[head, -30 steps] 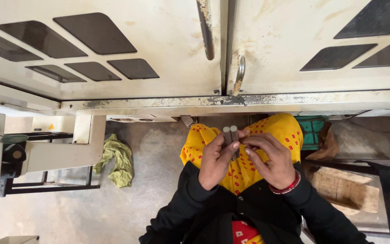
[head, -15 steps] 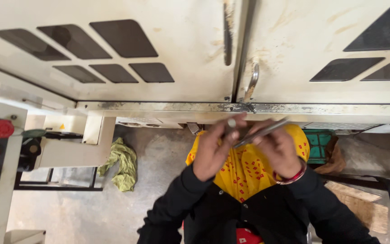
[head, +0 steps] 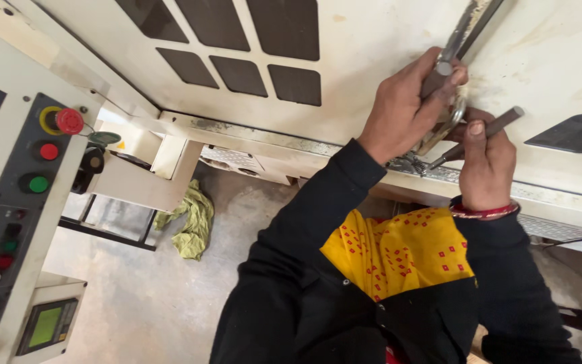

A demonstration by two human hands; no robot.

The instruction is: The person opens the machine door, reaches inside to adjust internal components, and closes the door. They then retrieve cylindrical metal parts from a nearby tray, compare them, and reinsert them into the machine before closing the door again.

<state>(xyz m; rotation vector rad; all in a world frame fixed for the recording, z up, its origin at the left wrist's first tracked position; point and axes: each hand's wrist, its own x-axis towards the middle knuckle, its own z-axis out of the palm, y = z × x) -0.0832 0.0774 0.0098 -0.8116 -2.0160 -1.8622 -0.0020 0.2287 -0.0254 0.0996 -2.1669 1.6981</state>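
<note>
Gripping a short grey metal rod (head: pixel 437 75) against the cream machine door's curved steel handle (head: pixel 447 128), the left hand (head: pixel 404 111) stays closed; the right hand (head: pixel 486 165) clasps a slim dark metal punch (head: pixel 481 135) just beside it.

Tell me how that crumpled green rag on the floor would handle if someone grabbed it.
The green rag lies in loose folds on the concrete floor, so it would probably hang floppy and change shape when lifted. It looks like thin cloth, likely light for its size. Pushed, it would more likely bunch up and drag than roll or slide cleanly.
</note>
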